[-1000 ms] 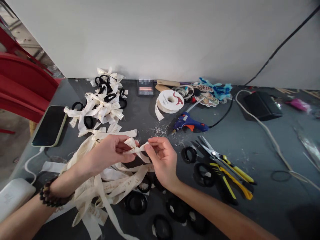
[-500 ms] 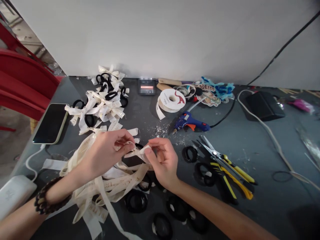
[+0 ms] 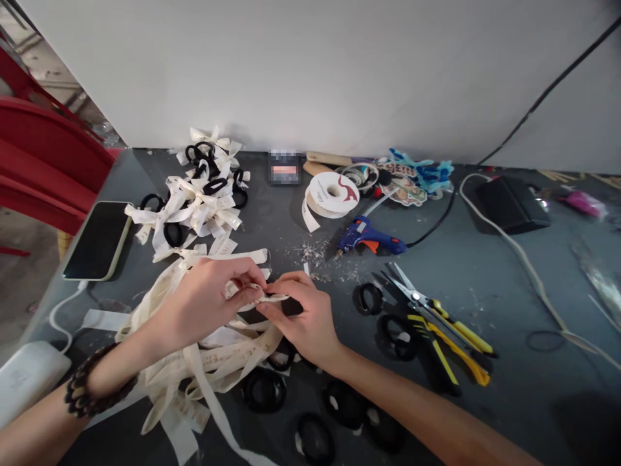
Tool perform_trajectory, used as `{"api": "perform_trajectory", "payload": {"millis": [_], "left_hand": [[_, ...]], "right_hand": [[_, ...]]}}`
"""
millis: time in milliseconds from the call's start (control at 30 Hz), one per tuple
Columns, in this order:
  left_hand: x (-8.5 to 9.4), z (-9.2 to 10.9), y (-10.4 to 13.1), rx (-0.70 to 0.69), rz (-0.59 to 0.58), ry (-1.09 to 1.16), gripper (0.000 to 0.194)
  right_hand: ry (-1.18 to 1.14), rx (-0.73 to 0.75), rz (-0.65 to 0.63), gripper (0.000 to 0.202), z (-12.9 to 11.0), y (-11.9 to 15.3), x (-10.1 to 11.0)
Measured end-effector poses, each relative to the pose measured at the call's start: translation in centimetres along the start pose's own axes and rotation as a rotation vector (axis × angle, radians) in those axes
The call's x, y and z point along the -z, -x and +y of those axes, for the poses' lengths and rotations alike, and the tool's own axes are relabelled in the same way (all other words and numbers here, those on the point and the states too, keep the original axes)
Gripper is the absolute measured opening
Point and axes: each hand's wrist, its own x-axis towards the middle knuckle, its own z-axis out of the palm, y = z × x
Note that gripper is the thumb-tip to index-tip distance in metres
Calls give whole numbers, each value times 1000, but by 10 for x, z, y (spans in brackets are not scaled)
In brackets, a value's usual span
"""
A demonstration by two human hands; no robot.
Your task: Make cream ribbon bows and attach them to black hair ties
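Observation:
My left hand (image 3: 208,294) pinches a cream ribbon (image 3: 272,299) between thumb and fingertips. From the right, my right hand (image 3: 305,317) grips the same ribbon, its fingertips almost meeting the left ones. The ribbon seems to be twisted or knotted there, but the fingers hide most of it. Beneath both hands lies a heap of cut cream ribbon strips (image 3: 228,359) with gold lettering. Several black hair ties (image 3: 264,390) lie on the grey table in front of and right of my hands. Behind my left hand is a pile of hair ties with ribbon bows (image 3: 201,200).
A ribbon spool (image 3: 334,194) and a blue glue gun (image 3: 371,237) lie at the back. Scissors (image 3: 416,296) and a yellow-black cutter (image 3: 434,356) are to the right. A phone (image 3: 98,241) is cabled to a white power bank (image 3: 33,372). A black box (image 3: 513,206) stands at the back right.
My right hand has moved left and turned inward, its fingertips now close against my left hand's on the ribbon. My left hand has barely shifted. A white ribbon end now points up behind my right hand.

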Motion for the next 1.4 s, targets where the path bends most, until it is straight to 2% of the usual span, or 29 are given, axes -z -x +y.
{"api": "perform_trajectory", "payload": {"millis": [133, 367, 567, 700, 833, 1000, 1133, 1233, 1400], "left_hand": [[2, -3, -1, -35, -1, -4, 10], [5, -11, -4, -33, -89, 35, 13], [2, -7, -2, 32, 79, 44, 9], [-3, -4, -3, -7, 106, 28, 9], [-6, -5, -5, -14, 88, 112, 14], [-8, -7, -5, 95, 7, 227, 35], [-17, -11, -3, 145, -72, 237, 26], [-22, -14, -4, 138, -42, 227, 18], [-19, -11, -7, 130, -5, 288, 21]], "right_hand": [[23, -38, 17, 16, 1, -3, 0], [-7, -8, -20, 13, -1, -4, 1], [-46, -43, 71, 12, 0, -2, 1], [-99, -67, 56, 11, 1, -2, 2], [-142, -88, 36, 9, 4, -2, 2], [-214, -143, 73, 7, 9, -1, 3], [-224, -167, 86, 6, 10, -2, 4], [-258, -223, 111, 10, 10, -2, 1], [-264, -251, 139, 15, 9, 1, -2]]}}
